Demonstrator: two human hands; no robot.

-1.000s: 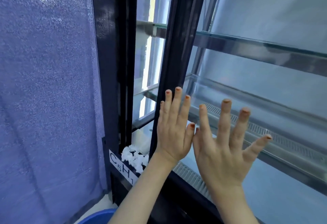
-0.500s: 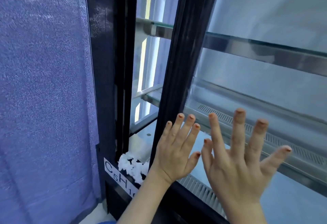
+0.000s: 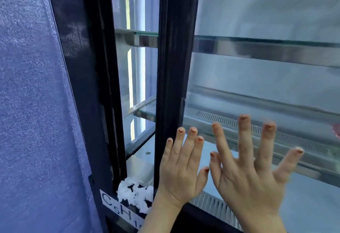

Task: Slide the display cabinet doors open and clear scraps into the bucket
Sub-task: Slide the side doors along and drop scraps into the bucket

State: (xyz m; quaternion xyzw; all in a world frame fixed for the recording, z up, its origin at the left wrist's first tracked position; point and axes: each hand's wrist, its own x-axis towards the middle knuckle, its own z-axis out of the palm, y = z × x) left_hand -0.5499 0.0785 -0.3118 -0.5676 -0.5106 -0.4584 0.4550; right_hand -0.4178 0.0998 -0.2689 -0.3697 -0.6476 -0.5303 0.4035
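Observation:
The display cabinet's sliding glass door point(image 3: 257, 78) has a black frame edge point(image 3: 174, 67) and stands partly open, leaving a gap on the left. My left hand point(image 3: 182, 168) lies flat, fingers straight, against the glass beside that frame edge. My right hand point(image 3: 252, 168) presses flat on the glass with fingers spread. White crumpled scraps point(image 3: 136, 194) lie on the cabinet floor in the gap, at the bottom left corner. The bucket is out of view.
A blue textured wall point(image 3: 33, 104) rises on the left. The cabinet's fixed black post point(image 3: 81, 67) borders the gap. Glass shelves point(image 3: 257, 41) and a vent grille point(image 3: 276, 133) sit inside. A label reading "C5H" point(image 3: 117, 207) is stuck on the lower frame.
The door's frame edge has slid right, widening the gap. Both hands sit lower in the view. The blue bucket rim seen at the bottom earlier has left the view.

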